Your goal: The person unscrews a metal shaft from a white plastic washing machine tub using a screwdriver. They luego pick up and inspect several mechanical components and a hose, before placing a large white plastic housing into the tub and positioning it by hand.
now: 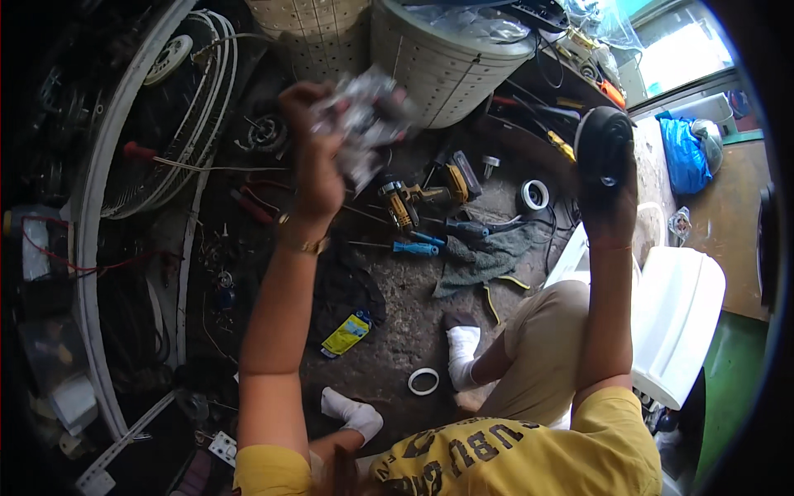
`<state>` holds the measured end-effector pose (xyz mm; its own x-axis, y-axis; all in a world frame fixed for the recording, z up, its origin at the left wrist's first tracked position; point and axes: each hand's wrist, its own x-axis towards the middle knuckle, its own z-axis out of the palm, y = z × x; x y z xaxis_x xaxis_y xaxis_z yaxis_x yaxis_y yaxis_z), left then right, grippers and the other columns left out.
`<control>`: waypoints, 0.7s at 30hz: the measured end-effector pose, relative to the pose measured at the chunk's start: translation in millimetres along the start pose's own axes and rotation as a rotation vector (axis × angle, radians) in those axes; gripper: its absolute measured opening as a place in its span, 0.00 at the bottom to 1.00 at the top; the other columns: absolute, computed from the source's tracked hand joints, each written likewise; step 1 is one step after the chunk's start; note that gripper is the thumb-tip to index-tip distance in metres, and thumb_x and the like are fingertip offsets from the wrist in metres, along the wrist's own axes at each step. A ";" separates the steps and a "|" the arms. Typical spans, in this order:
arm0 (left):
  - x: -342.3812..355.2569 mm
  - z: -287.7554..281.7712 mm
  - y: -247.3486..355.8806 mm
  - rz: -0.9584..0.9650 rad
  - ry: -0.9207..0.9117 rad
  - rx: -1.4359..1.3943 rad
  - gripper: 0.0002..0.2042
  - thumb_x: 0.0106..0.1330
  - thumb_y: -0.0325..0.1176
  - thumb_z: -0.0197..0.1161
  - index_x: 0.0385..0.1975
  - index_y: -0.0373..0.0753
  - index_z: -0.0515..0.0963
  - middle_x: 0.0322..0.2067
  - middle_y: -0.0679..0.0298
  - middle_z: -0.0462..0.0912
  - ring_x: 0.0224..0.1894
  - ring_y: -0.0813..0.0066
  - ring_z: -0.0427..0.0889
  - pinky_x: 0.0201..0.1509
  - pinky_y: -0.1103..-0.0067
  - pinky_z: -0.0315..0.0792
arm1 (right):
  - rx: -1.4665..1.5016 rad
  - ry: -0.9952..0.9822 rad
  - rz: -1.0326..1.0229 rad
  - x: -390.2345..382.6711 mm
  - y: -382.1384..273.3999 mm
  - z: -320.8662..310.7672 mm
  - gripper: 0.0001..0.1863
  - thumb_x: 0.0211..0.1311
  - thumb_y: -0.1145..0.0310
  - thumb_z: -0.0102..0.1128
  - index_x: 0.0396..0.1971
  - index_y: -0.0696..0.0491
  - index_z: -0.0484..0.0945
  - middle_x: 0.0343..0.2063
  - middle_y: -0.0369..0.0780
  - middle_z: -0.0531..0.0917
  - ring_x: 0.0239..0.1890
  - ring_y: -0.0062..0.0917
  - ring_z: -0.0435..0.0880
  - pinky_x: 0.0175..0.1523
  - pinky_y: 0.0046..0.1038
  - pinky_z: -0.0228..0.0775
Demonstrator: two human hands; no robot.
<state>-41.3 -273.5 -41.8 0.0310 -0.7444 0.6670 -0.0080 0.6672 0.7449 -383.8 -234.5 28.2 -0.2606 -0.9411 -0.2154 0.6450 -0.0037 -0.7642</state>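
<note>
At the upper middle of the frame, my left hand [321, 157], fingers curled in, holds a blurred clear plastic bag [364, 124]. At upper right, my right hand [614, 213] grips a round black part [605, 149]; how widely those fingers spread, I cannot tell. A yellow-and-black drill [413, 198] lies between.

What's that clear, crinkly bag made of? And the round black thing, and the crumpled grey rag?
The clear, crinkly bag looks like thin, shiny plastic: light glints off its creases. The round black thing might be plastic or painted metal; it shows a glossy highlight. The crumpled grey rag seems soft, matte fabric, bunched in folds.
</note>
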 end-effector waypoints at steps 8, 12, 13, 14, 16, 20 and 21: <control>107.4 164.3 -20.3 0.515 -0.212 0.691 0.11 0.57 0.24 0.55 0.40 0.41 0.73 0.44 0.60 0.73 0.49 0.64 0.73 0.52 0.70 0.67 | -0.150 0.065 -0.196 -39.3 -27.3 -3.6 0.24 0.65 0.51 0.49 0.56 0.49 0.64 0.52 0.41 0.69 0.55 0.32 0.71 0.47 0.43 0.77; 117.0 189.6 -74.8 0.062 -0.373 0.992 0.11 0.62 0.36 0.50 0.37 0.42 0.78 0.47 0.58 0.78 0.46 0.59 0.79 0.45 0.65 0.75 | -0.076 -0.081 -0.240 -33.7 -18.0 -11.4 0.16 0.65 0.68 0.52 0.52 0.51 0.69 0.45 0.38 0.75 0.48 0.25 0.75 0.49 0.29 0.73; 124.4 197.3 -73.2 -0.227 -0.578 1.151 0.18 0.64 0.46 0.47 0.39 0.41 0.78 0.46 0.55 0.78 0.48 0.57 0.78 0.50 0.64 0.72 | 0.077 -0.080 -0.187 -34.2 -25.2 -11.3 0.15 0.64 0.70 0.53 0.51 0.52 0.69 0.43 0.37 0.77 0.46 0.22 0.76 0.49 0.26 0.72; 130.7 193.7 -68.7 -0.335 -0.665 1.229 0.27 0.65 0.56 0.42 0.41 0.39 0.79 0.47 0.52 0.78 0.50 0.54 0.77 0.56 0.61 0.66 | 0.022 -0.119 -0.200 -33.5 -28.3 -12.9 0.15 0.65 0.69 0.52 0.51 0.54 0.69 0.42 0.36 0.77 0.44 0.19 0.76 0.49 0.24 0.70; 153.8 193.3 -69.9 -0.589 -0.791 1.219 0.38 0.62 0.66 0.31 0.47 0.38 0.78 0.53 0.50 0.74 0.57 0.53 0.71 0.61 0.59 0.59 | 0.067 -0.117 -0.166 -37.3 -38.3 -11.7 0.15 0.65 0.68 0.52 0.50 0.54 0.69 0.42 0.36 0.77 0.44 0.19 0.76 0.49 0.24 0.70; 160.9 175.5 -101.8 -0.710 -0.714 1.420 0.43 0.59 0.70 0.26 0.50 0.40 0.76 0.57 0.50 0.70 0.65 0.50 0.60 0.68 0.54 0.41 | 0.137 -0.188 -0.088 -42.4 -50.8 -9.0 0.17 0.63 0.69 0.50 0.51 0.55 0.68 0.43 0.37 0.77 0.45 0.20 0.77 0.48 0.25 0.72; 152.4 182.0 -101.0 -0.673 -0.614 1.454 0.43 0.59 0.70 0.25 0.53 0.40 0.74 0.57 0.50 0.69 0.65 0.50 0.59 0.68 0.53 0.38 | 0.126 -0.203 -0.097 -44.8 -54.8 -12.0 0.18 0.61 0.70 0.49 0.51 0.55 0.68 0.44 0.38 0.76 0.44 0.20 0.77 0.47 0.25 0.72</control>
<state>-217.6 -459.5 -12.7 0.0530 -0.9940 -0.0959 -0.9974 -0.0574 0.0435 -416.1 -188.2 72.4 -0.1844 -0.9828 -0.0089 0.7118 -0.1273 -0.6908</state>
